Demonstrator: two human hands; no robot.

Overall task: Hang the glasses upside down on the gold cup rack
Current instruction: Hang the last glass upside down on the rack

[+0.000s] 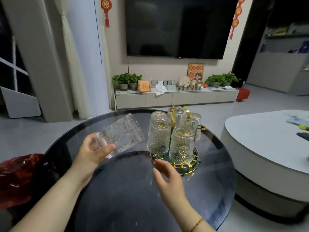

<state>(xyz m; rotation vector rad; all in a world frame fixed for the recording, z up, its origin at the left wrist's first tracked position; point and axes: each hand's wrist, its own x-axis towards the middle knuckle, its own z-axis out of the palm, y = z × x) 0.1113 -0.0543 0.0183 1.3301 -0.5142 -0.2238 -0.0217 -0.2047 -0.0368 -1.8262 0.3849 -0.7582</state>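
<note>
red bag [18, 178]: shiny red plastic, at the left edge of the round glass table [133, 198], partly off frame.
round glass table: dark smoked top, carries everything below; bare in the middle and toward the near edge.
left hand [91, 153]: over the left part of the table, fingers wrapped on the base end of the held glass [119, 135], thumb across its near side.
held glass: clear ribbed tumbler with embossed medallions, lifted off the table, lying tilted, mouth pointing up and right toward the rack. Apart from the hung glasses, just left of them.
right hand [167, 176]: empty, fingers loosely spread, fingertips just beside the near-left rim of the rack base. Cannot tell if they touch it. Gold bracelet [197, 224] on the wrist.
gold cup rack [185, 166]: round gold wire base with green inset, right part of the table near its right edge, gold loop handle on top.
hung glasses [181, 144]: five, all upside down on the pegs, packed close around the centre post. One bare gold peg [201, 127] sticks out on the right side, behind the front right glass.
in the way: front two glasses stand between the held glass and the bare peg.
white table [267, 139]: rounded, right of the glass table, well apart.
far side: TV [180, 25] on the wall, low cabinet [175, 97] with potted plants.
</note>
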